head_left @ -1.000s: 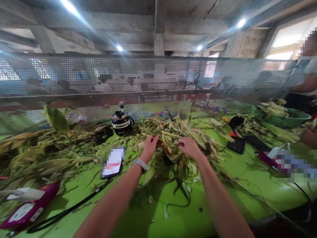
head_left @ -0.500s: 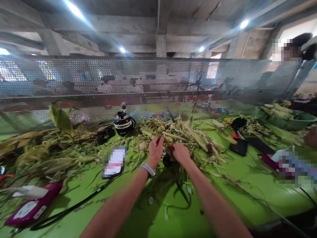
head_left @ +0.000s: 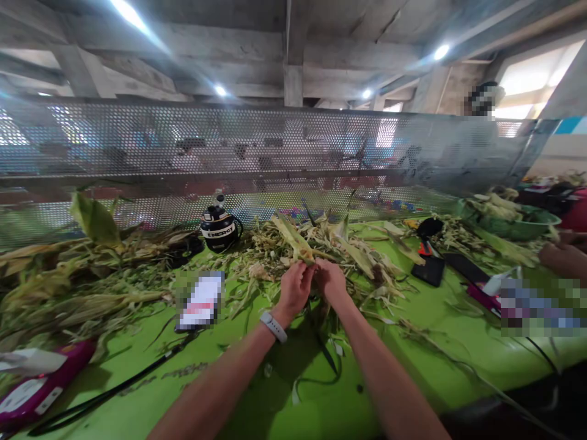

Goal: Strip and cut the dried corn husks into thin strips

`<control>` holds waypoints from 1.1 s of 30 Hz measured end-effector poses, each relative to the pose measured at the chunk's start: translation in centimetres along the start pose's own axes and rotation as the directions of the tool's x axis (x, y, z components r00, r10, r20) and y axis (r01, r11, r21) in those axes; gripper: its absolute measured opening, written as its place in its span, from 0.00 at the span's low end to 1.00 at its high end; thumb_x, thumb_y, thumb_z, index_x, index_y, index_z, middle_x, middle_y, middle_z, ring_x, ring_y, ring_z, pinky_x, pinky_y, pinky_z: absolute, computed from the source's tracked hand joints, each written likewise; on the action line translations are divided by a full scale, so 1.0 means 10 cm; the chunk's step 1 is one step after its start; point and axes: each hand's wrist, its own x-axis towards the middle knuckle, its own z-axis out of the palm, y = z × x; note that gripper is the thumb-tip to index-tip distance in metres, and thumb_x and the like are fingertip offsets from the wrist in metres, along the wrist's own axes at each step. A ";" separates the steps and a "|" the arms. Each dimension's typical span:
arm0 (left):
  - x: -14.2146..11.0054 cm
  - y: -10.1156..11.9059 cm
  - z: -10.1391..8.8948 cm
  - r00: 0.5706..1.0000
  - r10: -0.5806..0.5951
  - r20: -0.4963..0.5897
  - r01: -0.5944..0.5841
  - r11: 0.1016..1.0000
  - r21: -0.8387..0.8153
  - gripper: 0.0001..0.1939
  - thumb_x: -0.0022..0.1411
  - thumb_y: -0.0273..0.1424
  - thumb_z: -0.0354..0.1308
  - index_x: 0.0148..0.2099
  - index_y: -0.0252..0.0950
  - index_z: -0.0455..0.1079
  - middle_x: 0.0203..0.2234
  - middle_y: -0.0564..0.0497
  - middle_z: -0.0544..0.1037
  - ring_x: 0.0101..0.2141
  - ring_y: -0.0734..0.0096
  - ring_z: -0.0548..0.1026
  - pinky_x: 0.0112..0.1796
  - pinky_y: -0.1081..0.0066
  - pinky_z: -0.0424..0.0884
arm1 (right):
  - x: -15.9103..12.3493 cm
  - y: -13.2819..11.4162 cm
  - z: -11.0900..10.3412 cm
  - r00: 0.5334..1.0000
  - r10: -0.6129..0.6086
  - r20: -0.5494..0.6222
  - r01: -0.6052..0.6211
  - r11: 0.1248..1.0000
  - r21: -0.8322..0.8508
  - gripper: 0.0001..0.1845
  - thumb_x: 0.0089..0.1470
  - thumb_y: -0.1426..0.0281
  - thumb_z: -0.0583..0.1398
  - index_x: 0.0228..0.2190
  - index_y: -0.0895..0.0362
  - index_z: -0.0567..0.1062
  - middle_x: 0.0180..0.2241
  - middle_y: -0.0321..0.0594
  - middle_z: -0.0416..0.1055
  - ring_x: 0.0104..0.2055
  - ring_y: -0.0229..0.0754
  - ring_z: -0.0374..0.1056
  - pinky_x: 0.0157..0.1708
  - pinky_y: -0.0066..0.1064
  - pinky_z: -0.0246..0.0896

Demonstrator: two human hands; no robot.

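Note:
My left hand (head_left: 295,288) and my right hand (head_left: 331,282) are closed side by side on one ear of corn in its husk (head_left: 293,238), which sticks up and away from my fingers over the green table (head_left: 321,403). A pale watch (head_left: 274,326) is on my left wrist. The ear rises out of a heap of corn husks (head_left: 348,244) just behind my hands. Dark strips of leaf hang down below my hands onto the table.
A phone (head_left: 200,302) with a black strap lies left of my hands, a black jug (head_left: 219,229) behind it. More husks (head_left: 87,275) pile at the left. A perforated metal screen (head_left: 275,153) runs along the back. Right: dark tools (head_left: 428,260), a green basin (head_left: 513,220), another person's hand (head_left: 562,256).
My hands came together from apart and closed on one ear, lifting it out of the heap and a little towards me. The person at the right moved.

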 end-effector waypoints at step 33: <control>0.10 -0.03 0.05 0.966 -0.254 -0.044 0.233 0.934 -0.271 0.15 0.59 0.39 0.50 0.24 0.38 0.52 0.19 0.58 0.56 0.22 0.77 0.56 0.25 0.75 0.57 | 0.14 0.20 0.05 0.926 -0.042 0.376 -0.365 0.167 0.916 0.07 0.42 0.65 0.59 0.25 0.55 0.70 0.18 0.32 0.69 0.20 0.37 0.67 0.25 0.29 0.65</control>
